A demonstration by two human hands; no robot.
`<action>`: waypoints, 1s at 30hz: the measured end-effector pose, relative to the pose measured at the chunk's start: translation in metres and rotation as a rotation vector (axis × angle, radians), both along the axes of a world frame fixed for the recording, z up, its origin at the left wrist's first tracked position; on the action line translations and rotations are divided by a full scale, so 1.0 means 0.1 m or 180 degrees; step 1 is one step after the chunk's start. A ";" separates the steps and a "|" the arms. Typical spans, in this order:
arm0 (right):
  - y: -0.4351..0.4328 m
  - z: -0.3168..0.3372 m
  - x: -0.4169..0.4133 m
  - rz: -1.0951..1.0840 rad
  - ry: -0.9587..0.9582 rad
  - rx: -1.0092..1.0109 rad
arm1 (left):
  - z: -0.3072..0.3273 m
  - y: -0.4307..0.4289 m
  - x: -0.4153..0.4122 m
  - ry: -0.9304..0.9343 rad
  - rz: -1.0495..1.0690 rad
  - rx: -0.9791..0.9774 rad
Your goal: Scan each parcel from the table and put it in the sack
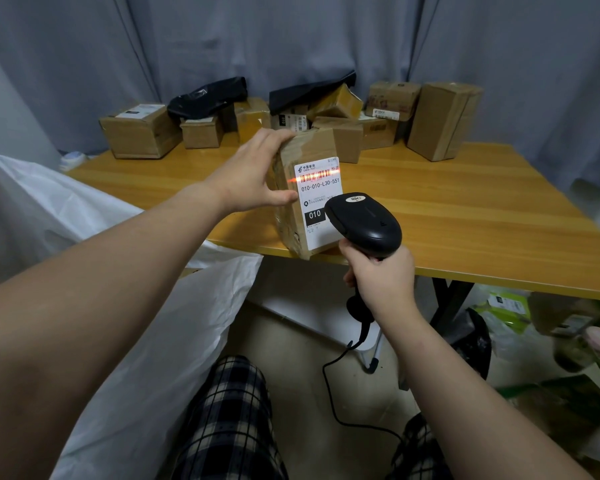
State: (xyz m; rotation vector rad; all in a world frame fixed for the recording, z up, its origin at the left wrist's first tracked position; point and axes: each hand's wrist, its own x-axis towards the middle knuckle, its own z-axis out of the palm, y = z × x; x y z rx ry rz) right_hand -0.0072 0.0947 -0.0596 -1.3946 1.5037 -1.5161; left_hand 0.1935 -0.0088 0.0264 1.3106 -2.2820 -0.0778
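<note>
As left hand clasps the parcel beside it, right hand grips the scanner.

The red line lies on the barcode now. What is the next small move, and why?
Probably the left hand should swing the parcel left, toward the white sack. The scanner in the right hand throws its red line across the barcode, so the scan seems done or nearly so, and the sack lies just beside the table on that side.
</note>
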 end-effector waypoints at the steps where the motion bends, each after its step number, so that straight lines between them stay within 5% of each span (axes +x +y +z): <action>1: -0.01 0.00 0.00 -0.0012 0.0004 -0.0001 | 0.00 0.00 0.00 -0.0002 0.0004 -0.0002; 30: 0.18 0.35 -0.25 0.0136 0.0247 0.0167 | -0.02 0.02 -0.03 0.0084 0.0025 0.0060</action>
